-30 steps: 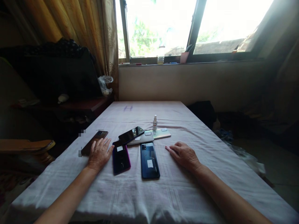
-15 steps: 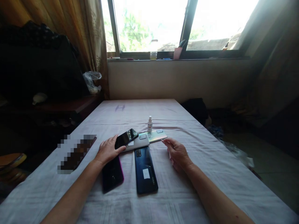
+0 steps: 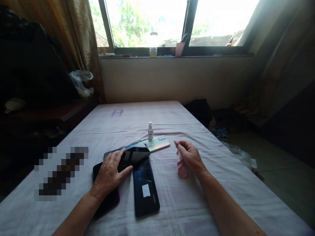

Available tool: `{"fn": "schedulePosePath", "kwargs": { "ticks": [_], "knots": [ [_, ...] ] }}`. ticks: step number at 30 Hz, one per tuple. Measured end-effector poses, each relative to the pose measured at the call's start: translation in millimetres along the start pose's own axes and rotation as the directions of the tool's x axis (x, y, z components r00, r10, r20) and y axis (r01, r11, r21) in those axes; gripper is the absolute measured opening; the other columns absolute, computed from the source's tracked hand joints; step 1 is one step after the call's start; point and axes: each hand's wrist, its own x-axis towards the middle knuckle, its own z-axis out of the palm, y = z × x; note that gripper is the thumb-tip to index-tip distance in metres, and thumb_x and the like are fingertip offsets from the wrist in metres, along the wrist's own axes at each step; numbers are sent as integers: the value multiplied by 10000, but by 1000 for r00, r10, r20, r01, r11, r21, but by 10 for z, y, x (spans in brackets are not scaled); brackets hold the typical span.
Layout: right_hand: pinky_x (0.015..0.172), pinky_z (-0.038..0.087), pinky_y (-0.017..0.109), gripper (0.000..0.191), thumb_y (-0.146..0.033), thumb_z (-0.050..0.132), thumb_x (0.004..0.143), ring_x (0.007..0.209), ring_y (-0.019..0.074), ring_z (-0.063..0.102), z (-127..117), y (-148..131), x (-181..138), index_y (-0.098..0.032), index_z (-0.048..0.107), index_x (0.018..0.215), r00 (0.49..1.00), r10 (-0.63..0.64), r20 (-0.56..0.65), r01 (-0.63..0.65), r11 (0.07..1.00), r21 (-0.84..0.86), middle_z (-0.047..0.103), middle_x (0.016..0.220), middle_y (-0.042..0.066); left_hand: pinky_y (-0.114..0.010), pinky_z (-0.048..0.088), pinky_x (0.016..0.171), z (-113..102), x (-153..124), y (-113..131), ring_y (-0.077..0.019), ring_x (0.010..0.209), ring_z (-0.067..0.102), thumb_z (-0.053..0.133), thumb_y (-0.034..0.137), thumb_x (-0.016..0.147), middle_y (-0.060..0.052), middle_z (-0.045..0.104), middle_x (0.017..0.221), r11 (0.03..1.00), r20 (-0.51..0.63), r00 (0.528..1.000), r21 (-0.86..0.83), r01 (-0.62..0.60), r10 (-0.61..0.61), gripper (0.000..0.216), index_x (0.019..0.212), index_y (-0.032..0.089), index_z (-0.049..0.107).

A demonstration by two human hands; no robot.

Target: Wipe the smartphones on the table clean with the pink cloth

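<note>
My left hand (image 3: 112, 172) is closed on the edge of a phone (image 3: 135, 157), thumb on the near side; its dark, glossy screen faces up and reflects the window. Beneath and behind it shows the blue edge of another phone (image 3: 131, 145), mostly covered. A dark phone with a purple rim (image 3: 108, 205) lies under my left wrist. Nearer me rests a dark blue phone (image 3: 147, 196), back up, with a white sticker. My right hand (image 3: 190, 155) pinches a pink cloth (image 3: 182, 167) hanging beside the phones. A pale iridescent phone (image 3: 158, 143) lies farther back.
Behind the pale phone stands a small white bottle (image 3: 150, 130). A blurred-out dark object (image 3: 61, 173) lies at the left on the sheet-covered surface (image 3: 137, 116). A cup (image 3: 179, 49) and a jar (image 3: 153, 49) stand on the window sill.
The view has shifted, moving the scene left. The phone in my left hand now sits nearer and lower, covering the grey phone's back seen before. The pink cloth hangs more plainly from my right hand.
</note>
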Motion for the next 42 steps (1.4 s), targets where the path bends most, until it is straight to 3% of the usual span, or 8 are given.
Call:
{"fn": "schedulePosePath", "kwargs": {
  "ticks": [5, 10, 19, 26, 29, 31, 35, 42],
  "knots": [
    [470, 468, 244, 584, -709, 690, 669, 557, 148, 587, -78, 54, 92, -188, 607, 919, 996, -13, -83, 13, 1000, 1, 634, 707, 5, -488, 409, 1071, 160, -76, 273, -353, 1207, 554, 698, 530, 777, -100, 633, 1275, 988, -10, 995, -117, -99, 99, 662, 1367, 267, 554],
    [518, 481, 250, 544, -708, 651, 713, 587, 155, 596, -77, 53, 68, -194, 634, 891, 997, -60, -57, 55, 995, -83, 627, 678, 2, -491, 447, 1051, 302, -130, 354, -324, 1204, 560, 600, 514, 880, -137, 604, 1288, 956, -2, 963, 114, -269, 271, 648, 1418, 179, 465],
    [446, 415, 246, 361, -518, 494, 884, 402, 138, 536, -41, 44, -77, -210, 677, 923, 997, -75, 28, 80, 917, -392, 584, 547, -30, -522, 360, 1121, 219, -141, 341, -316, 1273, 520, 594, 595, 864, -121, 581, 1353, 940, 165, 960, 219, -261, 228, 673, 1404, 207, 488],
    [916, 440, 420, 240, -251, 537, 830, 1054, 295, 619, -130, -30, -96, -209, 741, 949, 979, -195, 62, 188, 738, -648, 701, 1116, 117, -533, 300, 1143, -57, 188, 69, -322, 1381, 423, 470, 532, 941, -140, 503, 1475, 955, 289, 956, 269, -123, 41, 572, 1402, 197, 505],
    [1076, 313, 490, 345, -266, 557, 862, 1306, 328, 460, -50, -92, -153, -205, 696, 1172, 900, -354, 255, 421, 553, -719, 611, 1342, 126, -454, 373, 1111, -149, 315, -75, -299, 1337, 484, 491, 523, 921, -117, 537, 1449, 958, 340, 940, 264, -107, 11, 557, 1374, 201, 539],
    [1121, 273, 482, 446, -328, 589, 883, 1381, 308, 387, 66, -145, -221, -216, 611, 1314, 778, -395, 489, 626, 415, -661, 527, 1449, 111, -389, 397, 1093, -190, 352, -126, -267, 1303, 517, 483, 503, 925, -88, 562, 1423, 960, 364, 931, 257, -108, 8, 522, 1360, 224, 556],
    [1124, 305, 495, 677, -475, 711, 816, 1400, 326, 373, 301, -215, -328, -236, 513, 1417, 584, -211, 784, 793, 354, -495, 432, 1525, 118, -362, 397, 1082, -250, 326, -154, -261, 1255, 544, 490, 480, 918, -97, 593, 1364, 958, 390, 921, 270, -94, -20, 534, 1385, 227, 540],
    [1071, 399, 485, 630, -412, 721, 831, 1321, 323, 471, 370, -122, -302, -226, 528, 1401, 567, -153, 809, 797, 351, -492, 499, 1456, 154, -433, 326, 1132, -268, 254, -229, -327, 1406, 388, 603, 518, 833, -113, 441, 1523, 945, 400, 909, 327, -20, -120, 717, 1471, 241, 426]
  ]
}}
